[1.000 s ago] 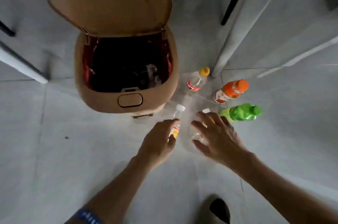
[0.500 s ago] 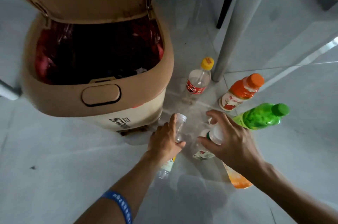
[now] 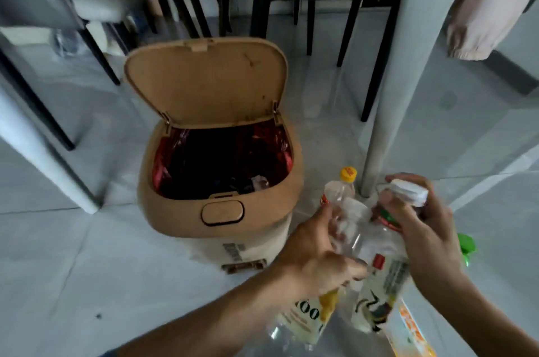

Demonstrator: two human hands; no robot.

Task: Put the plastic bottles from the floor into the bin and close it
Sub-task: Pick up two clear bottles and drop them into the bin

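Grey tiled floor (image 3: 73,254) — table leg (image 3: 388,94) beside open bin (image 3: 221,228), yellow-capped bottle (image 3: 342,186).

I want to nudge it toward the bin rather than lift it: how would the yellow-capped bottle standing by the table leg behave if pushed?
The yellow-capped bottle looks clear and empty, so it is probably very light. Standing upright and tall for its base, it would likely tip rather than slide. Once down, its round body would probably roll on the smooth floor.
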